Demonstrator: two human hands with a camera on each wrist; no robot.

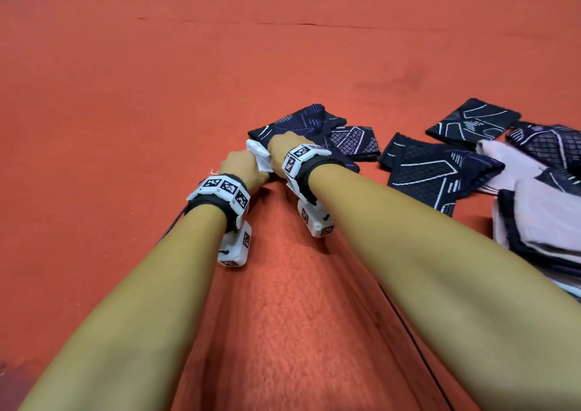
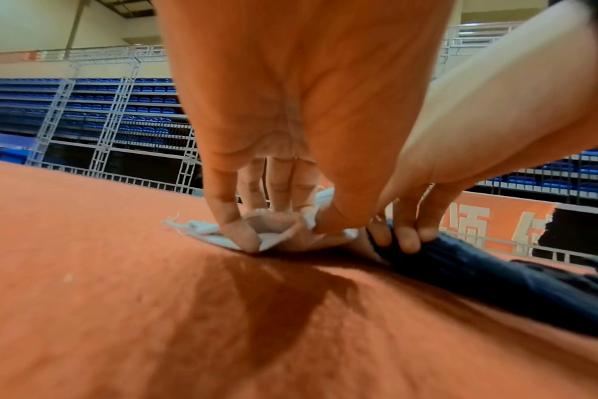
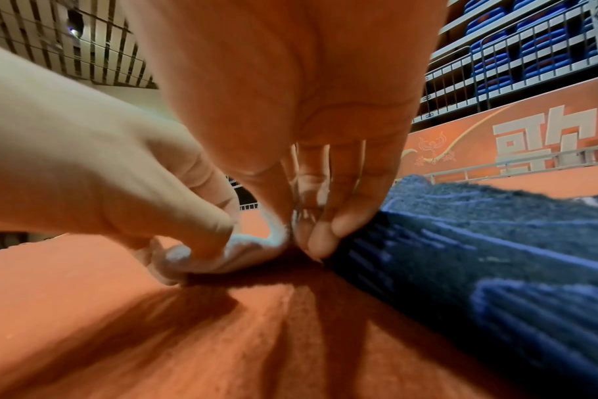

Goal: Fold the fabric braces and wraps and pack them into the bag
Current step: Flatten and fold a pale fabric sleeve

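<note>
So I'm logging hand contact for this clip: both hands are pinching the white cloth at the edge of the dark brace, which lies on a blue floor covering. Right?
Not quite: the floor covering is orange-red, not blue, as the head view shows. The rest holds: the left hand and right hand pinch the white cloth at the edge of the dark brace.

Bare forearms, no sleeves. Left wrist band (image 1: 220,195) and right wrist band (image 1: 300,159): white blocks with black-white square markers, black straps, thin black cables.

Sports arena: tiered blue seats (image 2: 144,108).
</note>
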